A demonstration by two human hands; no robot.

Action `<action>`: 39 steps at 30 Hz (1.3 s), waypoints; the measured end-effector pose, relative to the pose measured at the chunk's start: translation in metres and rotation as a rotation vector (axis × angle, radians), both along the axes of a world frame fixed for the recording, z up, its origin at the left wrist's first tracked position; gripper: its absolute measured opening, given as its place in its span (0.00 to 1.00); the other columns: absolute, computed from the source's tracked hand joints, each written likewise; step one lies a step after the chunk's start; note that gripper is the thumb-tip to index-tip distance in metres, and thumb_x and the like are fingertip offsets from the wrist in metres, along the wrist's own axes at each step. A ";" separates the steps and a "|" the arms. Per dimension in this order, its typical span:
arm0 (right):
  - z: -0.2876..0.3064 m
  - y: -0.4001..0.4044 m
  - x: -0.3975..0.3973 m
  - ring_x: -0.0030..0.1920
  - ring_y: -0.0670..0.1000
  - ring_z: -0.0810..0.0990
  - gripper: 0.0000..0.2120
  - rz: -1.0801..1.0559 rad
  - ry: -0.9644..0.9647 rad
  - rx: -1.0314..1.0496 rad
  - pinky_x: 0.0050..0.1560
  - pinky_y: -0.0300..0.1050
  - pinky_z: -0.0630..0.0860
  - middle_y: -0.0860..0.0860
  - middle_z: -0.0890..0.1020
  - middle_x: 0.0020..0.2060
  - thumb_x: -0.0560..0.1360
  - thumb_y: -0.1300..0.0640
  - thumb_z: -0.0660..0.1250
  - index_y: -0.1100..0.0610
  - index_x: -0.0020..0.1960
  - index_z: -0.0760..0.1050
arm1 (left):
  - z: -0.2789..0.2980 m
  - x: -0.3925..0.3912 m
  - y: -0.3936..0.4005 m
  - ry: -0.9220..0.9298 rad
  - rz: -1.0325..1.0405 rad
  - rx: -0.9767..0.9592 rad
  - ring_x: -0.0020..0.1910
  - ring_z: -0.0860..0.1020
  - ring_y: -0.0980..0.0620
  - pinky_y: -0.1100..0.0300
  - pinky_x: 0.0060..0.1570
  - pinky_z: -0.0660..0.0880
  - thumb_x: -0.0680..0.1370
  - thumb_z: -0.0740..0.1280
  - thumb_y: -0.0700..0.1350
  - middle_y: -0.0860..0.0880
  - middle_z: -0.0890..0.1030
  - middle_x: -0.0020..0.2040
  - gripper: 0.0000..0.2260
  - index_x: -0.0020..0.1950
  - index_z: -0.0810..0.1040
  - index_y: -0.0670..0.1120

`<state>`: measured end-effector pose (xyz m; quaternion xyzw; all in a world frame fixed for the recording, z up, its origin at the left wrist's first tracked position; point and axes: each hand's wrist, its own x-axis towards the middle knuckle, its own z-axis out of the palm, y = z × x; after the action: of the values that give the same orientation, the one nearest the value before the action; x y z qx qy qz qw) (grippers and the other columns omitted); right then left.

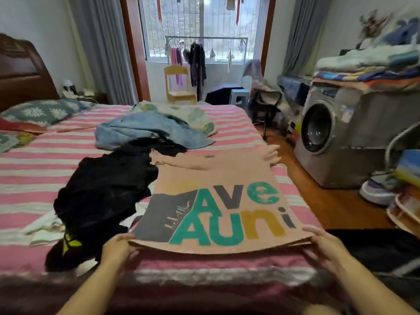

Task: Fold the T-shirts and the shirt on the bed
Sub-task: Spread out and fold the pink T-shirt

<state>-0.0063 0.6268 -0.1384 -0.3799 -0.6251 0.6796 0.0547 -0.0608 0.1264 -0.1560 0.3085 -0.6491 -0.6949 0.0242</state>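
Gripping tan T-shirt (pixel 218 176) hem: left hand (pixel 118 247), right hand (pixel 322 244), one corner each. Black clothes pile (pixel 102 192) touches its left edge; denim shirt (pixel 145 130) beyond.

Matt cloth T-shirt (pixel 218 178); washing machine (pixel 329 135) probably metal, glossy.

Tan printed tee (pixel 218 178) flat on bed (pixel 34 169) — black (pixel 102 189), denim (pixel 145 130) garments crumpled beside

Both forearms are bare, no sleeves, rings or watch visible.
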 end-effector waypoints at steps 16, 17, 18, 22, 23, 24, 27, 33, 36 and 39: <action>0.006 -0.006 0.011 0.47 0.58 0.81 0.12 -0.089 0.028 0.107 0.34 0.43 0.81 0.59 0.80 0.46 0.77 0.76 0.61 0.65 0.51 0.80 | -0.001 -0.001 -0.020 0.046 0.067 -0.209 0.35 0.80 0.44 0.58 0.36 0.83 0.76 0.65 0.27 0.39 0.81 0.39 0.11 0.45 0.82 0.42; 0.001 -0.004 0.012 0.49 0.59 0.81 0.13 -0.080 -0.015 0.183 0.32 0.43 0.81 0.60 0.80 0.49 0.76 0.76 0.61 0.64 0.48 0.81 | -0.006 -0.001 -0.026 0.001 0.055 -0.291 0.36 0.81 0.43 0.53 0.43 0.84 0.75 0.66 0.28 0.39 0.82 0.39 0.12 0.43 0.82 0.44; -0.006 -0.002 0.012 0.51 0.61 0.81 0.14 -0.060 -0.062 0.257 0.33 0.44 0.81 0.60 0.80 0.51 0.75 0.77 0.61 0.63 0.46 0.81 | -0.011 -0.001 -0.032 -0.049 0.023 -0.394 0.38 0.83 0.42 0.47 0.48 0.84 0.74 0.67 0.29 0.41 0.84 0.39 0.13 0.42 0.83 0.46; -0.028 0.005 0.006 0.51 0.61 0.81 0.13 0.123 -0.284 0.560 0.49 0.52 0.81 0.58 0.81 0.53 0.77 0.73 0.63 0.60 0.44 0.83 | -0.024 0.009 -0.037 -0.218 -0.222 -0.748 0.47 0.82 0.42 0.50 0.52 0.80 0.71 0.71 0.33 0.46 0.85 0.44 0.12 0.37 0.83 0.50; -0.028 0.005 0.003 0.52 0.60 0.81 0.10 0.229 -0.368 0.669 0.52 0.51 0.80 0.58 0.82 0.52 0.78 0.69 0.64 0.60 0.46 0.83 | -0.024 0.009 -0.036 -0.246 -0.301 -0.804 0.46 0.81 0.41 0.52 0.49 0.79 0.72 0.71 0.34 0.45 0.84 0.43 0.10 0.38 0.83 0.49; -0.025 0.005 -0.001 0.53 0.59 0.80 0.08 0.344 -0.456 0.779 0.53 0.50 0.78 0.58 0.82 0.52 0.79 0.64 0.64 0.60 0.50 0.83 | -0.025 0.008 -0.036 -0.276 -0.398 -0.873 0.45 0.81 0.40 0.54 0.44 0.77 0.75 0.69 0.37 0.44 0.83 0.42 0.08 0.38 0.83 0.47; 0.001 0.001 -0.018 0.46 0.56 0.78 0.07 0.544 -0.659 1.077 0.37 0.44 0.72 0.56 0.79 0.46 0.79 0.58 0.64 0.59 0.51 0.79 | -0.005 -0.003 -0.032 -0.369 -0.602 -1.066 0.41 0.80 0.42 0.56 0.37 0.73 0.74 0.66 0.43 0.43 0.82 0.42 0.05 0.40 0.81 0.45; 0.059 -0.019 -0.090 0.42 0.55 0.78 0.07 0.499 -0.447 1.248 0.35 0.44 0.73 0.55 0.79 0.45 0.79 0.54 0.66 0.57 0.51 0.77 | 0.047 -0.065 0.022 -0.016 -0.661 -1.183 0.45 0.79 0.44 0.55 0.47 0.76 0.77 0.63 0.44 0.45 0.85 0.50 0.09 0.46 0.84 0.48; 0.062 -0.042 -0.135 0.44 0.52 0.80 0.06 0.601 -0.336 1.214 0.39 0.43 0.77 0.54 0.81 0.48 0.80 0.55 0.65 0.56 0.54 0.78 | 0.031 -0.100 0.055 0.048 -0.760 -1.148 0.50 0.81 0.43 0.55 0.51 0.77 0.79 0.63 0.44 0.44 0.84 0.55 0.11 0.54 0.84 0.46; 0.032 -0.072 -0.180 0.55 0.53 0.80 0.12 0.714 -0.227 1.154 0.56 0.49 0.80 0.52 0.81 0.59 0.80 0.57 0.63 0.52 0.62 0.77 | -0.001 -0.139 0.067 -0.016 -0.851 -1.222 0.61 0.76 0.40 0.49 0.61 0.74 0.81 0.63 0.50 0.41 0.77 0.65 0.16 0.67 0.76 0.47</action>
<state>-0.1866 0.5549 -0.1064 -0.1297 -0.9758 0.1704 -0.0447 -0.1996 0.1937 -0.1570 -0.0330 -0.9834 -0.1571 -0.0844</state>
